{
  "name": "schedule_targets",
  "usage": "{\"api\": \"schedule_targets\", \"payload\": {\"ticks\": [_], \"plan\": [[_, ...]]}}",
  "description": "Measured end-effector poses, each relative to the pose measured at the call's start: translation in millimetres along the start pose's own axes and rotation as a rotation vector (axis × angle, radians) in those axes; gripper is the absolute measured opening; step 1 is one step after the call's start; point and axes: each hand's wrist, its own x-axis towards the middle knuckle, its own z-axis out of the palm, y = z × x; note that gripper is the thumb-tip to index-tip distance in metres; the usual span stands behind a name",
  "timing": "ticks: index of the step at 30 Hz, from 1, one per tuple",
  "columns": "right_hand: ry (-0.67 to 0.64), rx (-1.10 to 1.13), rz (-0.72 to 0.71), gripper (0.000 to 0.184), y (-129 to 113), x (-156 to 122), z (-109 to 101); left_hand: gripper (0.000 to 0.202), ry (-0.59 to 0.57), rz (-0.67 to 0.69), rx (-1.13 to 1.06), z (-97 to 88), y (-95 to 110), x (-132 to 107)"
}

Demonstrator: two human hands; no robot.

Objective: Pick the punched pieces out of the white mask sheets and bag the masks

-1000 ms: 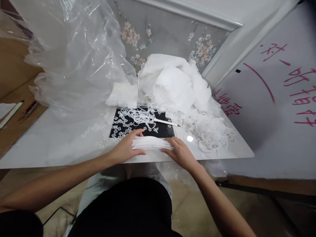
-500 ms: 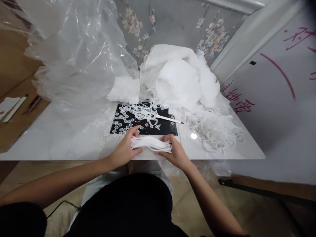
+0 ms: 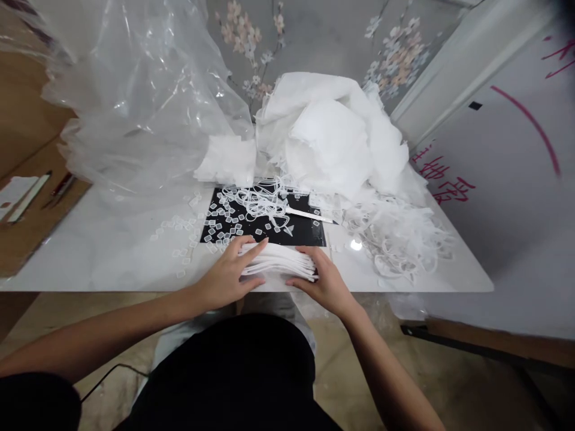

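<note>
Between my two hands, close to the table's front edge, is a stack of thin white fabric-like pieces (image 3: 281, 261) with its layered edges facing me. My left hand (image 3: 233, 269) grips the left end, thumb below and fingers over the top. At the right end my right hand (image 3: 321, 278) is closed round it in the same way. The stack bows up in the middle. Just beyond lies a black mat (image 3: 265, 235) strewn with small clear square pieces (image 3: 236, 229) and a tangle of thin white loops (image 3: 258, 203).
A white knife-like tool (image 3: 309, 215) lies across the mat's right side. Behind it rises a heap of white sheets (image 3: 330, 140), with a small white stack (image 3: 229, 158) beside it. White scraps (image 3: 399, 236) spread at right. Clear plastic bags (image 3: 148, 102) stand back left.
The stack now bows upward where it dipped before, and its layers have fanned. My left fingers have slid further over its top. The view has shifted slightly.
</note>
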Motion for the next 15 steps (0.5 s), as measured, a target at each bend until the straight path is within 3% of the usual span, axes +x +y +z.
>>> {"api": "schedule_targets", "payload": {"ticks": [6,11,15], "plan": [[0.031,0.114,0.046,0.055,-8,5,4,0.073,-0.014,-0.007,-0.088,0.3,1,0],[0.064,0.073,0.047,0.067,-2,5,9,0.069,-0.001,-0.037,-0.116,-1.3,-1,1],[0.092,-0.035,0.024,0.081,0,8,11,0.055,0.007,0.029,-0.094,-4.3,-1,6]]}}
